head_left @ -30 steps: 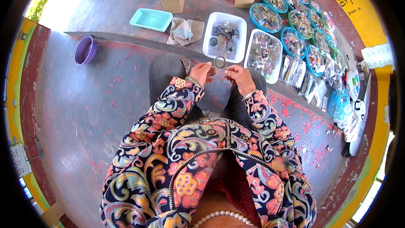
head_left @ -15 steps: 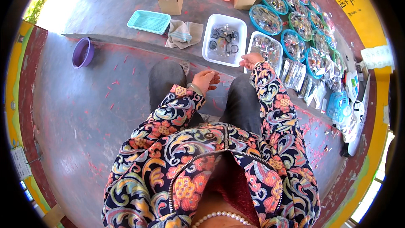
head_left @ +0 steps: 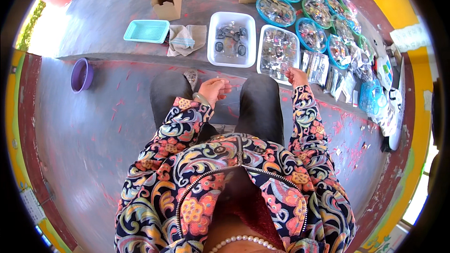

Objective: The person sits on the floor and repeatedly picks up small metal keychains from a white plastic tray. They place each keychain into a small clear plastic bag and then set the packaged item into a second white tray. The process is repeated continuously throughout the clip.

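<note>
My left hand point(head_left: 214, 90) is over my lap, between my knees, with its fingers curled together; anything in them is too small to make out. At the near right corner of a white tray point(head_left: 260, 69) is my right hand point(head_left: 296, 77), its fingertips pinched together. A small clear bit seems to be at those fingertips, but its kind is unclear. Many small packets, some with dark pieces, lie in that tray. To its left stands a deeper white basin point(head_left: 212, 42) holding dark ring-shaped pieces and clear packets.
Blue and green round baskets point(head_left: 257, 13) full of packets stand at the right. Bundled clear packets point(head_left: 315, 67) lie beside the tray. Leftward are a cloth point(head_left: 187, 40), a turquoise basket point(head_left: 140, 40), a cardboard box point(head_left: 168, 10) and, on the lower floor, a purple tub point(head_left: 75, 77).
My right hand has moved from the gap between the basin and the tray to the tray's near right corner. The whole view has shifted; my left hand stays curled over my lap.
</note>
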Action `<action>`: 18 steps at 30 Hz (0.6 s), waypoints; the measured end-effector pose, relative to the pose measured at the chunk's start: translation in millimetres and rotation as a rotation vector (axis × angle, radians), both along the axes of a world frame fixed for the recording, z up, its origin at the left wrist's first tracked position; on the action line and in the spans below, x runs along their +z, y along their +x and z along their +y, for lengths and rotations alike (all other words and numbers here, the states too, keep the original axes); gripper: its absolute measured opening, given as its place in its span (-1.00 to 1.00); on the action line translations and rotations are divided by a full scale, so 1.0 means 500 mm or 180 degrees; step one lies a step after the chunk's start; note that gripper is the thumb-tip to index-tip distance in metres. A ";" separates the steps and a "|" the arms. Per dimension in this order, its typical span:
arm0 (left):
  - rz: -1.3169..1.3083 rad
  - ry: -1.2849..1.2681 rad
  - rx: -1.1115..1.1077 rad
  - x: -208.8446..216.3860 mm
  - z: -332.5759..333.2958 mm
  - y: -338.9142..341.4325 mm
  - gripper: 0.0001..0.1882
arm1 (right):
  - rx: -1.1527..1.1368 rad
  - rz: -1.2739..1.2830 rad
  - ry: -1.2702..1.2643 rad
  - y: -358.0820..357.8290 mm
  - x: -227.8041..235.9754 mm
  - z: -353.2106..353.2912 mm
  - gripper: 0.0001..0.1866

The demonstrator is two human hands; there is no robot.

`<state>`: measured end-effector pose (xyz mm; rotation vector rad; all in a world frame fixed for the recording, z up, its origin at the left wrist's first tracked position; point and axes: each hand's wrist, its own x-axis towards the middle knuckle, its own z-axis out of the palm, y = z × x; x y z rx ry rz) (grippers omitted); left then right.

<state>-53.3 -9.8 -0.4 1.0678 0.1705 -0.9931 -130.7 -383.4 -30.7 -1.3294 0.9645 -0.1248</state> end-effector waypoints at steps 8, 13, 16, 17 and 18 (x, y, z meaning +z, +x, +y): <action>-0.0052 0.0138 -0.0138 0.001 -0.007 -0.004 -0.76 | -0.0144 0.0503 -0.0609 -0.082 -0.082 0.017 -0.76; -0.0077 0.0294 -0.0132 -0.004 -0.004 -0.002 -0.76 | 0.0325 0.0812 -0.1704 -0.013 -0.101 0.045 -0.75; -0.0055 0.0284 -0.0239 -0.008 -0.025 -0.008 -0.75 | 0.0687 0.0862 -0.3182 0.003 -0.156 -0.018 -0.70; -0.0102 0.0332 -0.0237 -0.011 -0.023 -0.010 -0.75 | 0.0802 0.0886 -0.3547 0.019 -0.155 -0.013 -0.67; -0.0165 0.0401 -0.0198 -0.014 -0.017 -0.008 -0.75 | 0.0939 0.0864 -0.3902 0.048 -0.139 0.012 -0.65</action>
